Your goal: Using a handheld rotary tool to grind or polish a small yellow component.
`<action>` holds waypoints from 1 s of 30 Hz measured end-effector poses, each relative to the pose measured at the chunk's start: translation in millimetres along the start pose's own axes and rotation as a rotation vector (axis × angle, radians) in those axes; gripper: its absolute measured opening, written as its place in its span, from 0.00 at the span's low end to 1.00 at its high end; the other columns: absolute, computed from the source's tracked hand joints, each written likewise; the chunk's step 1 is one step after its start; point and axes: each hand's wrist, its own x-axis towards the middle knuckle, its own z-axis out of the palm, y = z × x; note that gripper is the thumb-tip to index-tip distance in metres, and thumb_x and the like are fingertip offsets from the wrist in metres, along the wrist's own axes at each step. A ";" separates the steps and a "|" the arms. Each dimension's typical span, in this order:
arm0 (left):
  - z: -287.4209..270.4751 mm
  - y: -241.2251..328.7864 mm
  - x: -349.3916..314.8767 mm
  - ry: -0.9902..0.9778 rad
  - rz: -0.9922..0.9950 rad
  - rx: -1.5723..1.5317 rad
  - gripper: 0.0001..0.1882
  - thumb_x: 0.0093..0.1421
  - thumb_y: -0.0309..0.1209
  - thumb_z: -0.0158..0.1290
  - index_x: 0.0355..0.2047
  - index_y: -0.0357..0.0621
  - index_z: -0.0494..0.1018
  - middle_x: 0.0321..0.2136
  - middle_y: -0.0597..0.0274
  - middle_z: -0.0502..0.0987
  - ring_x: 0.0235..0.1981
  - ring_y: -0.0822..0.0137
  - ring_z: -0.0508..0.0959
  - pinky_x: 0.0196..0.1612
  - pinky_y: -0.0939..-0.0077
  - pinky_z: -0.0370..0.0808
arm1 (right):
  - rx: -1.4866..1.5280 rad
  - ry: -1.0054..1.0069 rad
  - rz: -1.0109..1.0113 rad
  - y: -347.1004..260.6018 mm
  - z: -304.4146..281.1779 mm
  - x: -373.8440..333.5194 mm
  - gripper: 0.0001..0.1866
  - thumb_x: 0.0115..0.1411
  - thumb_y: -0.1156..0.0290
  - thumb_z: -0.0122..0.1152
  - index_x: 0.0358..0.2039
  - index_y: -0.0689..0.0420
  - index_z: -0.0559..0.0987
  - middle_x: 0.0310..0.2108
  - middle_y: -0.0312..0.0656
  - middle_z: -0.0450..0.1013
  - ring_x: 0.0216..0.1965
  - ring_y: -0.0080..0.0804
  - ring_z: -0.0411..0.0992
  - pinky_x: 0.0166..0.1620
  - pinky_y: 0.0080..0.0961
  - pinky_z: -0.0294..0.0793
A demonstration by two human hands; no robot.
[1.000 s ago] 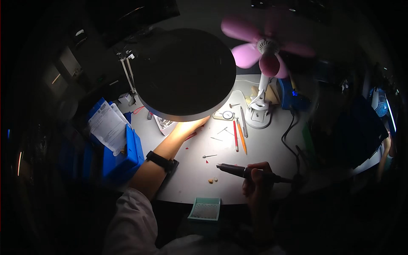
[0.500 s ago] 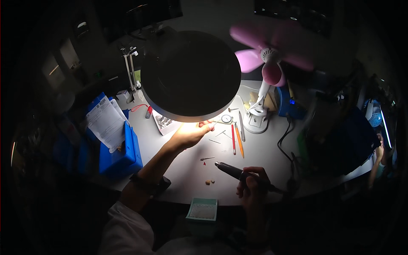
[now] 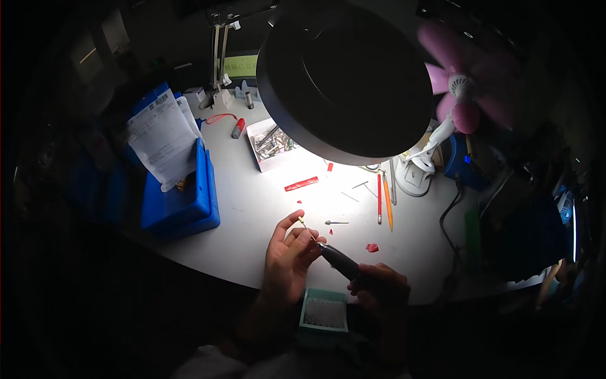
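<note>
My right hand [image 3: 382,289] grips a dark pen-shaped rotary handpiece [image 3: 341,260], its nose pointing up and to the left. At that nose, my left hand [image 3: 285,268] pinches a thin-shafted rotary bit [image 3: 307,229] with a small pale-yellow tip. The shaft meets the handpiece's front end; whether it sits inside is too small to tell. The left forefinger reaches up beside the yellow tip. Just beyond the fingers lies another bit [image 3: 336,222] with a grey head. Small red pieces are near it, the largest a crumpled red scrap [image 3: 372,247].
A large dark round lamp [image 3: 347,82] overhangs the table. To the left stands a blue bin [image 3: 180,202] with papers; a white box of metal bits [image 3: 257,151] is behind. Right are pencils [image 3: 380,199] and a pink fan [image 3: 464,85]. A green tray [image 3: 324,330] sits at the front edge.
My left hand has come back from under the lamp toward me, with the bit now at the handpiece's nose. The view has shifted, so the lamp appears further right.
</note>
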 end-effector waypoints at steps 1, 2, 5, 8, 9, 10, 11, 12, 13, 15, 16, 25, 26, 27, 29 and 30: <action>-0.8 -1.5 -0.2 0.010 0.010 -0.040 0.34 0.66 0.27 0.55 0.68 0.37 0.52 0.38 0.60 0.75 0.44 0.69 0.77 0.54 0.72 0.77 | -0.003 -0.004 0.007 -0.6 1.3 1.0 0.23 0.55 0.77 0.67 0.53 0.59 0.79 0.33 0.46 0.76 0.34 0.36 0.82 0.39 0.29 0.82; -1.3 -2.5 0.3 0.021 0.021 -0.079 0.33 0.67 0.27 0.54 0.68 0.37 0.52 0.38 0.60 0.75 0.44 0.69 0.77 0.54 0.73 0.77 | -0.049 -0.001 -0.028 -1.9 2.8 2.0 0.26 0.51 0.82 0.68 0.53 0.58 0.80 0.33 0.46 0.78 0.35 0.35 0.82 0.39 0.29 0.82; -1.7 -11.6 4.4 0.017 0.044 -0.064 0.31 0.68 0.26 0.52 0.68 0.37 0.53 0.38 0.60 0.74 0.44 0.70 0.77 0.54 0.73 0.78 | -0.093 -0.008 -0.078 -0.9 0.8 1.2 0.29 0.49 0.87 0.68 0.54 0.57 0.79 0.33 0.47 0.80 0.35 0.34 0.82 0.38 0.28 0.81; 1.5 -14.3 1.1 0.043 0.060 -0.082 0.29 0.69 0.26 0.50 0.67 0.37 0.53 0.39 0.60 0.72 0.44 0.70 0.77 0.53 0.73 0.78 | -0.071 -0.025 -0.110 -1.9 -1.4 2.7 0.29 0.50 0.87 0.68 0.54 0.59 0.79 0.34 0.48 0.79 0.34 0.34 0.81 0.37 0.28 0.79; 1.0 -16.2 1.2 0.049 0.053 -0.085 0.29 0.69 0.26 0.50 0.67 0.37 0.53 0.39 0.60 0.72 0.44 0.70 0.77 0.53 0.73 0.78 | -0.058 -0.035 -0.120 -3.7 -2.0 2.2 0.29 0.50 0.87 0.67 0.55 0.60 0.78 0.34 0.48 0.78 0.34 0.33 0.80 0.37 0.27 0.78; 0.1 -18.4 1.2 0.037 0.104 -0.055 0.29 0.69 0.26 0.50 0.67 0.37 0.53 0.40 0.59 0.72 0.43 0.71 0.77 0.53 0.74 0.78 | -0.061 -0.035 -0.111 -5.1 -1.7 1.9 0.29 0.50 0.87 0.67 0.55 0.60 0.78 0.34 0.48 0.78 0.34 0.33 0.80 0.37 0.27 0.78; -0.9 -20.4 0.5 0.025 0.153 -0.026 0.29 0.70 0.26 0.50 0.67 0.36 0.53 0.40 0.59 0.72 0.43 0.71 0.77 0.53 0.75 0.78 | -0.072 -0.048 -0.104 -6.5 -1.0 2.1 0.28 0.51 0.87 0.67 0.55 0.60 0.78 0.35 0.48 0.78 0.34 0.33 0.80 0.37 0.28 0.78; 0.4 -19.6 1.0 0.027 0.143 -0.033 0.29 0.70 0.26 0.50 0.67 0.36 0.53 0.40 0.59 0.72 0.43 0.71 0.77 0.53 0.75 0.78 | -0.086 -0.061 -0.097 -9.0 -1.8 2.0 0.28 0.52 0.87 0.67 0.55 0.61 0.78 0.36 0.48 0.78 0.34 0.33 0.79 0.37 0.28 0.78; 1.4 -15.5 2.4 0.032 0.126 -0.056 0.28 0.70 0.26 0.50 0.66 0.37 0.53 0.39 0.59 0.72 0.43 0.71 0.77 0.52 0.75 0.78 | -0.093 -0.059 -0.086 -11.9 -1.1 2.5 0.28 0.52 0.87 0.67 0.55 0.61 0.78 0.36 0.48 0.78 0.34 0.33 0.79 0.37 0.28 0.78; -4.4 -14.8 4.0 0.036 0.106 -0.083 0.28 0.70 0.26 0.50 0.66 0.37 0.54 0.39 0.60 0.72 0.43 0.71 0.77 0.51 0.76 0.78 | -0.080 -0.095 -0.023 -15.8 2.0 5.9 0.26 0.52 0.81 0.65 0.54 0.58 0.78 0.35 0.49 0.76 0.35 0.37 0.79 0.39 0.31 0.80; -11.2 -17.8 6.7 0.002 0.104 -0.139 0.27 0.70 0.25 0.49 0.66 0.37 0.54 0.40 0.58 0.73 0.44 0.69 0.79 0.52 0.74 0.79 | -0.085 -0.095 -0.021 -14.9 1.7 6.3 0.26 0.52 0.81 0.65 0.54 0.58 0.78 0.35 0.49 0.76 0.35 0.37 0.79 0.39 0.31 0.80; -11.3 -17.9 5.9 -0.031 0.102 -0.190 0.27 0.70 0.26 0.50 0.65 0.38 0.54 0.39 0.58 0.74 0.44 0.68 0.79 0.50 0.76 0.79 | -0.140 -0.057 -0.206 -5.6 6.4 4.9 0.28 0.53 0.88 0.67 0.56 0.60 0.77 0.35 0.46 0.76 0.33 0.30 0.78 0.34 0.26 0.77; -9.3 -16.3 5.4 -0.001 0.105 -0.154 0.27 0.71 0.28 0.50 0.65 0.38 0.53 0.37 0.59 0.73 0.41 0.70 0.78 0.49 0.78 0.78 | -0.150 -0.072 -0.189 -5.9 6.1 4.5 0.27 0.54 0.86 0.66 0.55 0.59 0.77 0.36 0.47 0.76 0.34 0.32 0.78 0.37 0.29 0.78; -6.2 -16.0 4.9 -0.002 0.093 -0.154 0.27 0.71 0.28 0.50 0.65 0.38 0.53 0.37 0.59 0.73 0.41 0.70 0.78 0.49 0.78 0.78 | -0.168 -0.081 -0.166 -6.3 4.6 2.2 0.26 0.54 0.84 0.65 0.55 0.57 0.77 0.36 0.49 0.76 0.35 0.35 0.79 0.39 0.32 0.79; -0.5 -15.8 5.1 0.048 0.117 -0.076 0.27 0.70 0.28 0.51 0.64 0.38 0.54 0.37 0.57 0.73 0.42 0.68 0.78 0.51 0.74 0.79 | -0.196 -0.072 -0.171 -2.4 3.5 1.5 0.27 0.54 0.85 0.65 0.56 0.57 0.76 0.36 0.48 0.76 0.35 0.35 0.79 0.39 0.32 0.79; -0.4 -18.6 6.7 0.048 0.108 -0.076 0.27 0.70 0.28 0.51 0.64 0.38 0.54 0.37 0.57 0.73 0.42 0.68 0.78 0.51 0.74 0.79 | -0.217 -0.072 -0.187 -1.1 2.9 3.0 0.29 0.54 0.87 0.64 0.57 0.57 0.76 0.36 0.48 0.76 0.36 0.35 0.79 0.39 0.33 0.80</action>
